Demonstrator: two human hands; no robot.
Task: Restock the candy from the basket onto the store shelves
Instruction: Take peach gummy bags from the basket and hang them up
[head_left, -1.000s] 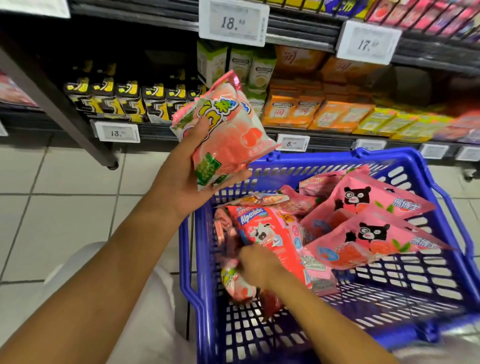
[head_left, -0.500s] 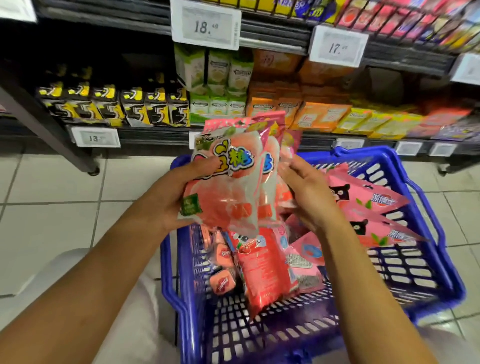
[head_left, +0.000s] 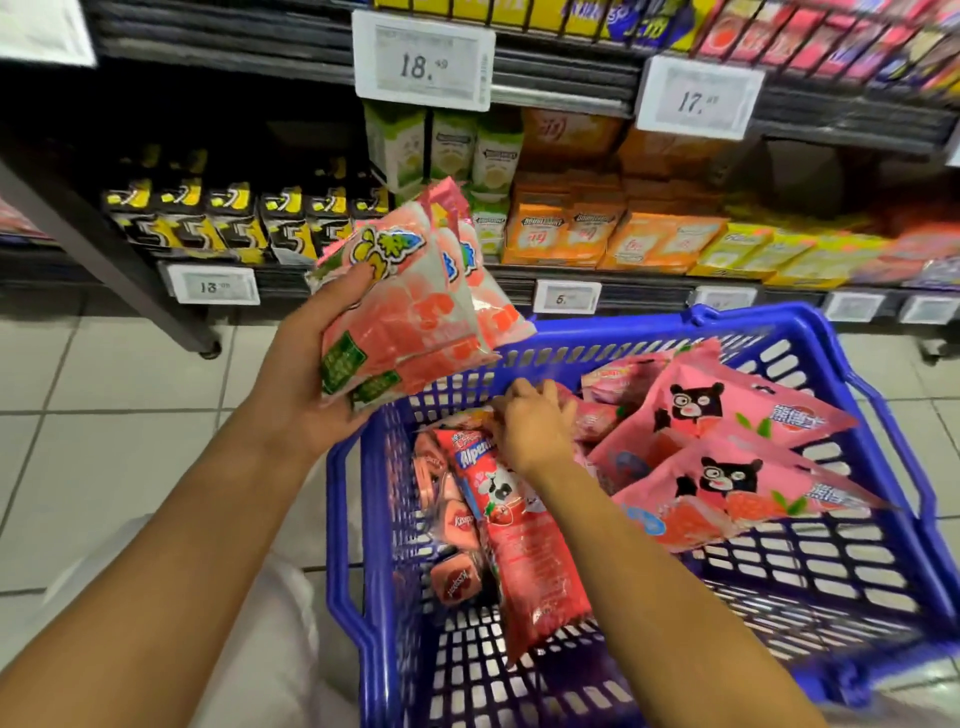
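Up in our left hand (head_left: 306, 384) we've got a fanned stack of pink-and-white candy bags (head_left: 415, 312), thumb across the front of the top bag and fingers wrapped underneath, held just above the near-left corner of the blue basket (head_left: 883, 415). Looks like three or so bags in that bunch, hard to count exactly since they overlap.

Our right hand (head_left: 535, 426) is down inside the basket, fingers curled and digging at the packets near the far wall. We can't really tell if it's actually gripping one or just touching them, the fingertips are buried in the pile.

Right under that hand's wrist sits a long red Alpenliebe bag (head_left: 519, 545) with a cow on it, lying lengthwise toward us. Just left of it there's a strip of small pink Kisses-type packs (head_left: 457, 525) along the basket's left wall. To the right of the hand, two big pink bear bags (head_left: 727, 452) lean on each other, overlapping, tips pointing at the right rim.

Beyond both hands is the store shelf (head_left: 571, 93) with price tags (head_left: 422, 61), black-and-yellow boxes (head_left: 228, 218) straight past the left hand, and orange boxes (head_left: 597, 234) past the right one.
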